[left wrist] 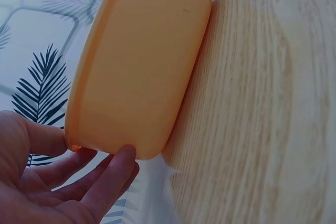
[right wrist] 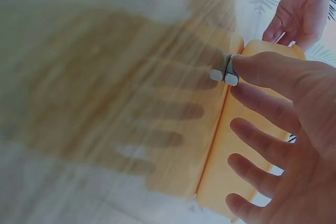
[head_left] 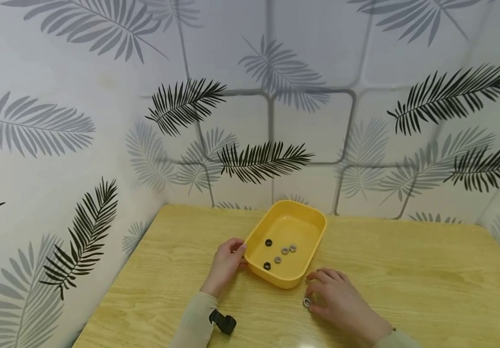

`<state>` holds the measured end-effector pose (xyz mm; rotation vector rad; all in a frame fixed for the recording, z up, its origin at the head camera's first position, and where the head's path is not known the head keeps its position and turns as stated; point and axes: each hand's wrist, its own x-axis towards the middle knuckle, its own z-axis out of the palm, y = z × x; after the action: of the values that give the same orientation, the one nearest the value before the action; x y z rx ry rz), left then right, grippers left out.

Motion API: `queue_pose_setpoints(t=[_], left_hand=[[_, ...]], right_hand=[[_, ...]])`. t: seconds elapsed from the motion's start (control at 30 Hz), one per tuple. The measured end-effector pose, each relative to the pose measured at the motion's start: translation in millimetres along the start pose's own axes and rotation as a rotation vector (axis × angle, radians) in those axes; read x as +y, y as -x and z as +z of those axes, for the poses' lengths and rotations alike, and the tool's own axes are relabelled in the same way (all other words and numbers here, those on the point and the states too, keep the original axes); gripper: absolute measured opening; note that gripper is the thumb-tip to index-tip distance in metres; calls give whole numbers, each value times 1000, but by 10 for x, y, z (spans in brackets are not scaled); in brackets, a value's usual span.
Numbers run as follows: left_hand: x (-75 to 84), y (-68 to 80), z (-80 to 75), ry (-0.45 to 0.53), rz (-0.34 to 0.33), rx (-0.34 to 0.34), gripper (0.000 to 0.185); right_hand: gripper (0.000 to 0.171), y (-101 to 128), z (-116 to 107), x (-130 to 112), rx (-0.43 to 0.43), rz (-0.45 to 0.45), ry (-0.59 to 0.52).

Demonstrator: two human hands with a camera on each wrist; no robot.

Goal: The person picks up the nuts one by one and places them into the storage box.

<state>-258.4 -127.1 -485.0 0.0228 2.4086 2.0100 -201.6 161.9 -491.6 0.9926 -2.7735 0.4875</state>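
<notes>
My left hand [head_left: 225,266] grips the left rim of a yellow plastic tray [head_left: 313,251]. The left wrist view shows the thumb at the tray's rim and the fingertips [left wrist: 126,153] against its outer wall. Inside the tray lie several hex nuts: two black ones, with one black nut [head_left: 267,266] near the front, and silver ones such as this nut [head_left: 278,259]. Right of the tray, my right hand [head_left: 334,295] pinches a silver nut [right wrist: 231,72] between thumb and index finger at the tabletop. Its other fingers are spread loosely.
The tray stands on a light wood-grain table [head_left: 406,270]. Behind the table hangs a pale backdrop [head_left: 241,121] with a leaf pattern, close to the far edge. A black strap device [head_left: 224,321] sits on the left wrist.
</notes>
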Motion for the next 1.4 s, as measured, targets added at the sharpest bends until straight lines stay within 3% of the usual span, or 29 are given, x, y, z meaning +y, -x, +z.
queue_pose_setpoints(t=[0.3,0.6,0.83,1.4], left_hand=[[10,37,8,7,5,0,28],[4,18,6,17,-4,-4,28],[1,16,5,14,6,-3,29],[4,15,8,12,4,-4,29]], right_hand=[[17,-1,2,14,10,-44,19],[15,-48,-29,-5,-44,-51,23],[14,-43,-13,-4,-7,-74,35],[15,25,-16,-19,53,-37,8]])
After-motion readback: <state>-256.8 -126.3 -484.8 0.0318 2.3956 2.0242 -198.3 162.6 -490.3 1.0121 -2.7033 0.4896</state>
